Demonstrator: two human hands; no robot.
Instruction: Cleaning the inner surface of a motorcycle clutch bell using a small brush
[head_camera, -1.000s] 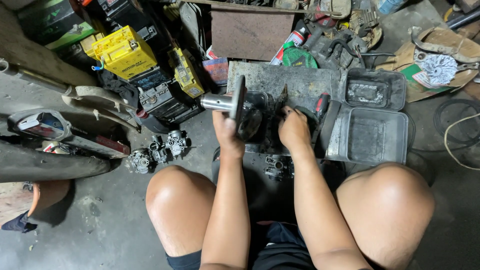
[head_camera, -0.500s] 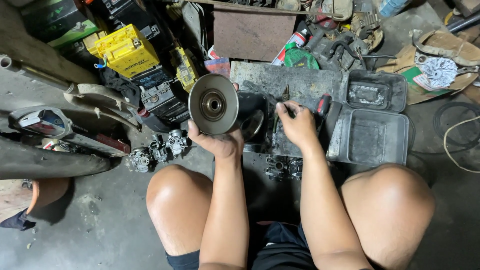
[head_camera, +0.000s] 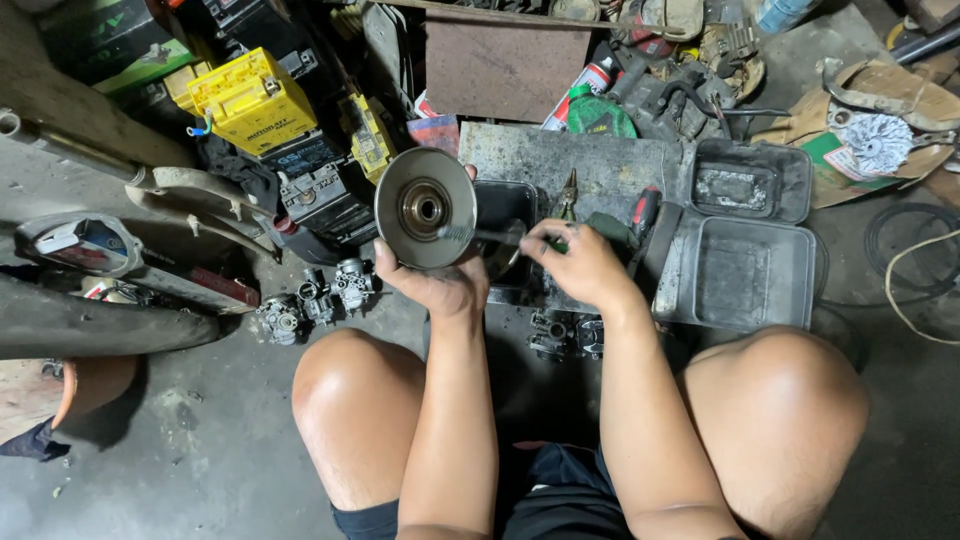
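A round metal disc (head_camera: 425, 208) is gripped from below by the left hand (head_camera: 436, 287), a thin tool (head_camera: 480, 235) pinched at three o'clock by the right hand (head_camera: 580, 265), over cluttered concrete floor (head_camera: 180, 440).

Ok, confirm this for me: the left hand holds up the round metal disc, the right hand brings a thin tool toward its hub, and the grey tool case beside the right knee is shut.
One thing is off: the grey tool case lies open, lid flipped up, as the head view shows. The rest stands: the left hand holds the round metal disc, and the right hand brings a thin tool toward its hub.
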